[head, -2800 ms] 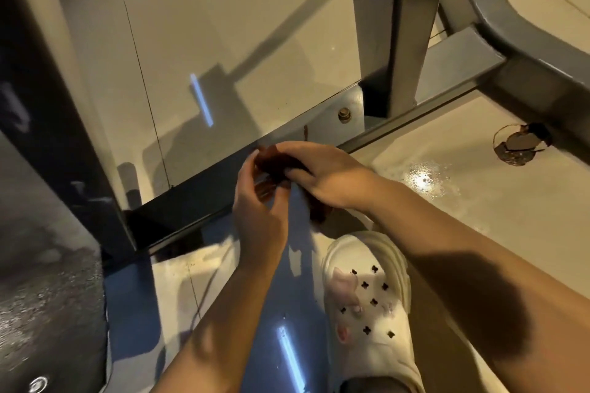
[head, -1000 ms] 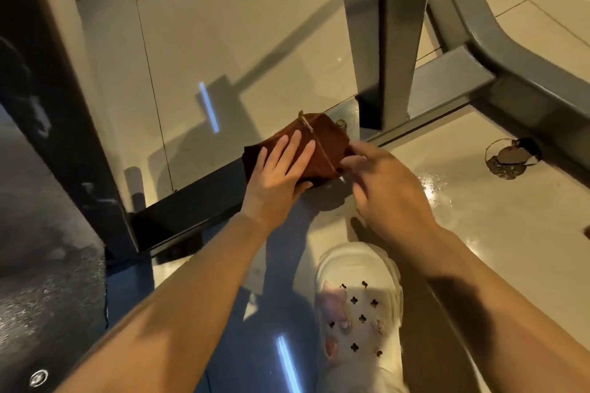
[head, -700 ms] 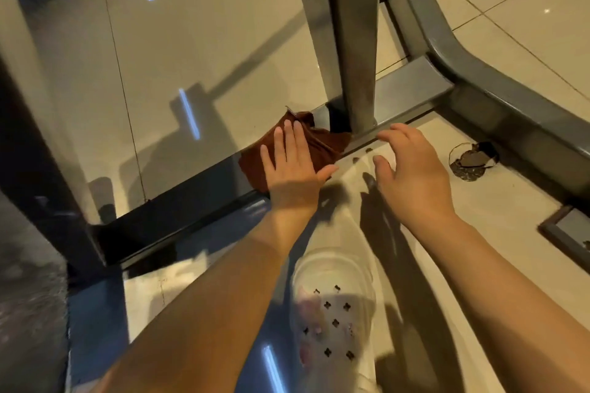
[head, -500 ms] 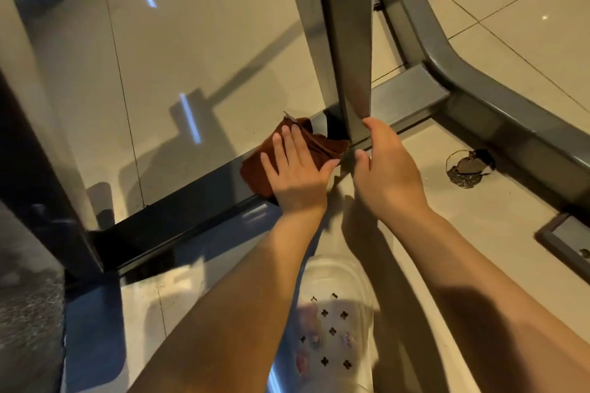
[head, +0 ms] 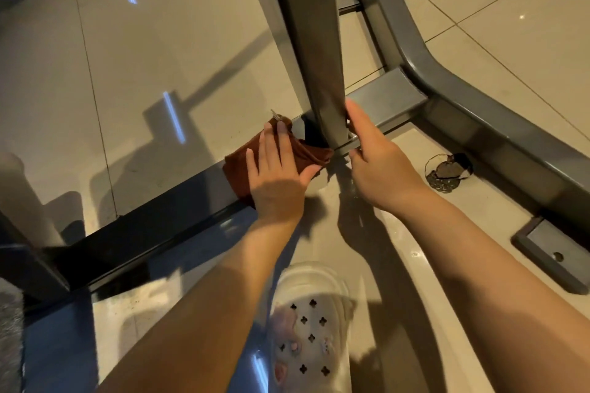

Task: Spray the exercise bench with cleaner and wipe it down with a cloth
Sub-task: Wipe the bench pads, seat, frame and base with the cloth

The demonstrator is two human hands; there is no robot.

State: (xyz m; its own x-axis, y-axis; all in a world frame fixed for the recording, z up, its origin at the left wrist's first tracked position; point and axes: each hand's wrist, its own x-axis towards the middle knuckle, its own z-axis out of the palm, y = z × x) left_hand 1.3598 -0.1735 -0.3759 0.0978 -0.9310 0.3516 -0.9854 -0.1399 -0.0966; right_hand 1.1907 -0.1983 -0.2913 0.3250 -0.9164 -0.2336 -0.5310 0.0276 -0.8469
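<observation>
your left fingers (head: 271,143) lie straight, pressing the brown cloth (head: 300,153) flat on the bench's base bar (head: 153,233); your right hand (head: 380,166) curls round the upright post (head: 313,51). the cloth looks soft, light; bunch it mid-fold.

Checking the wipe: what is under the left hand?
The left hand lies flat on a brown cloth, pressing it onto the dark base bar beside the upright post. The bar surface beneath the cloth is covered.
</observation>
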